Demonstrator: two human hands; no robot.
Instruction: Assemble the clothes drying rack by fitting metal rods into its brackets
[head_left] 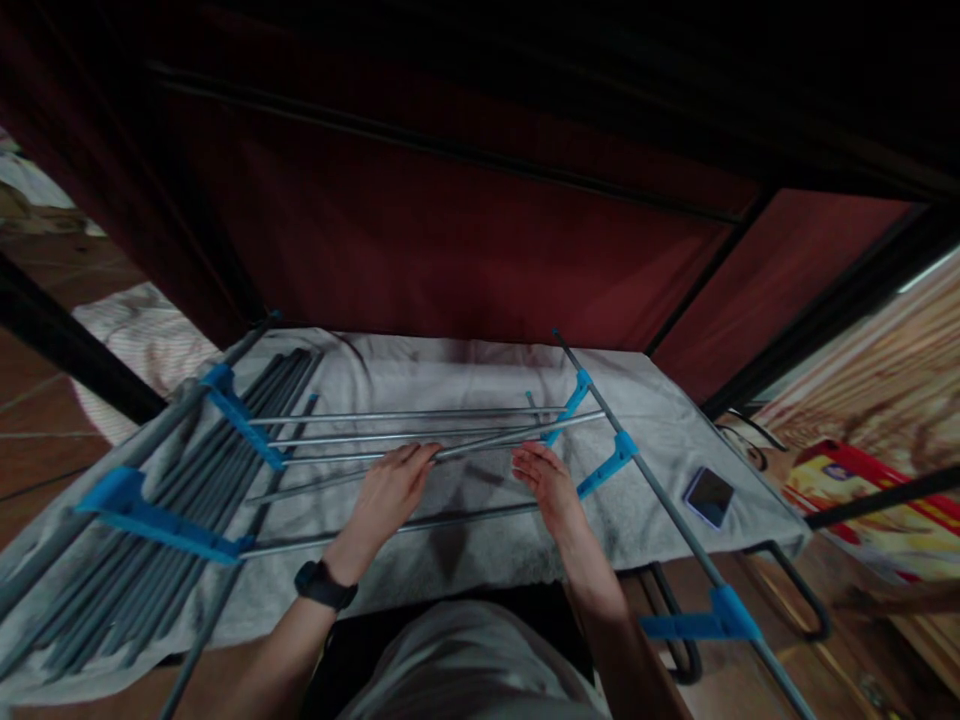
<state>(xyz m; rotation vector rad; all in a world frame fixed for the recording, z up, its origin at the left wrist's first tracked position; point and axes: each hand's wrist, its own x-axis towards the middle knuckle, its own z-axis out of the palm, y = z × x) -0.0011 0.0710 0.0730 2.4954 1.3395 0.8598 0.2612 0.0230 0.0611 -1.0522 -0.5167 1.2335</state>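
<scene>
A metal drying rack [420, 520] with grey rods and blue plastic brackets lies on a grey towel [420, 375]. My left hand [390, 490], with a black watch at the wrist, rests on the rods near the middle, its fingers curled over one thin rod [487, 443]. My right hand [546, 482] lies just to the right of it, fingers bent and touching the same cluster of rods near a blue bracket [604, 468]. Whether either hand truly grips a rod is unclear in the dim light.
A bundle of grey rods [180, 510] with blue brackets lies at the left. A phone [709, 496] lies on the towel at the right. A dark red panel [450, 230] rises behind. A colourful mat [862, 490] covers the floor at right.
</scene>
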